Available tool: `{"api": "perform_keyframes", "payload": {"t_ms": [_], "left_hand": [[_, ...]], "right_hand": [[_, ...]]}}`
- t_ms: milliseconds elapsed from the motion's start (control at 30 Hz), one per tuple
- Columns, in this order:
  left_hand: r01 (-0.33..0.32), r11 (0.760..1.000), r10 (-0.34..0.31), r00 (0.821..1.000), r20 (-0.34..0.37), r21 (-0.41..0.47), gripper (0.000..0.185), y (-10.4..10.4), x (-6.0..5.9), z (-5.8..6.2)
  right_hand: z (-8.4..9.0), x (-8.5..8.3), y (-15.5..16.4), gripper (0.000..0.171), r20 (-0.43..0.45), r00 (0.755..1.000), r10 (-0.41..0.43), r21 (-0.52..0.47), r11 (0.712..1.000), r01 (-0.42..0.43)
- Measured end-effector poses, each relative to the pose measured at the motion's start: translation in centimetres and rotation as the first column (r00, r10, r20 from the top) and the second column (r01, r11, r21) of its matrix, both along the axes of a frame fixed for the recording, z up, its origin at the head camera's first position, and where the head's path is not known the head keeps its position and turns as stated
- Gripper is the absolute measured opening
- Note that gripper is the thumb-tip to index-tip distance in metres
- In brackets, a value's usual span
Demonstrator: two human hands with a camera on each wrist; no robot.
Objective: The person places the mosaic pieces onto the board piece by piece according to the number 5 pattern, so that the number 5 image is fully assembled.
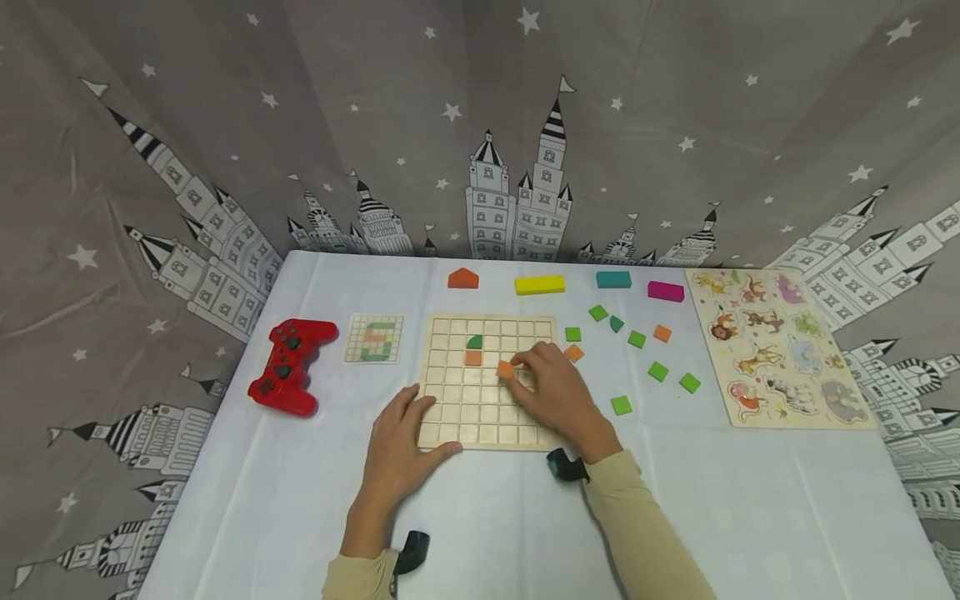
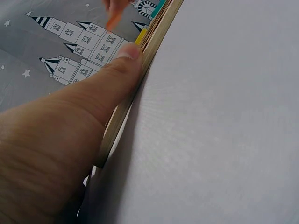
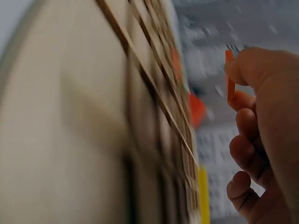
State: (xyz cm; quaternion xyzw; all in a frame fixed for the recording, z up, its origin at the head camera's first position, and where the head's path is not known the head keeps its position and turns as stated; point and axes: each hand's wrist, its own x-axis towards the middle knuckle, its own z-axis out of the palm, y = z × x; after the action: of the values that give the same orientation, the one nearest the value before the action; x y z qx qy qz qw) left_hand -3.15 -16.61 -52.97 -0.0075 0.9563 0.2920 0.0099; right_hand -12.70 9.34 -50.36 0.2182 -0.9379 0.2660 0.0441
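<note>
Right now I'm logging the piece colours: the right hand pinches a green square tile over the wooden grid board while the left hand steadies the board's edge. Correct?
Not quite: the right hand pinches an orange square tile, not green, as the head view shows. It is over the wooden grid board, and the left hand steadies the edge.

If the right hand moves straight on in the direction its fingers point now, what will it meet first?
Probably the orange square tile already set in the wooden grid board, under the green quarter-round tile. The right hand pinches another orange tile and points left; depth is unclear.

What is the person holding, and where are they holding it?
The right hand pinches a small orange square tile by its edges, over the wooden grid board. The left hand just steadies the board's corner.
</note>
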Motion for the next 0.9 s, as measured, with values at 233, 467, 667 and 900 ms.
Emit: {"api": "perform_keyframes", "payload": {"t_ms": [233,467,667,900], "left_hand": [[0.016,1.000,-0.016,1.000,-0.001,-0.015,0.087,0.3,-0.2,-0.3],[0.009,1.000,-0.009,1.000,-0.019,-0.021,0.087,-0.1,-0.1,-0.4],[0.011,1.000,-0.012,1.000,-0.014,-0.023,0.087,-0.2,-0.2,-0.6],[0.006,1.000,-0.006,1.000,-0.011,-0.016,0.087,-0.1,-0.1,-0.4]], "right_hand": [[-1.0,-1.0,-4.2,0.026,0.014,0.995,0.096,0.084,0.992,-0.097],[-1.1,-1.1,-5.3,0.028,0.074,0.991,0.112,0.106,0.987,-0.119],[-1.2,-1.1,-5.3,0.028,0.091,0.991,0.094,0.098,0.990,-0.103],[-1.4,-1.1,-5.3,0.026,0.113,0.991,0.074,0.066,0.995,-0.081]]}}
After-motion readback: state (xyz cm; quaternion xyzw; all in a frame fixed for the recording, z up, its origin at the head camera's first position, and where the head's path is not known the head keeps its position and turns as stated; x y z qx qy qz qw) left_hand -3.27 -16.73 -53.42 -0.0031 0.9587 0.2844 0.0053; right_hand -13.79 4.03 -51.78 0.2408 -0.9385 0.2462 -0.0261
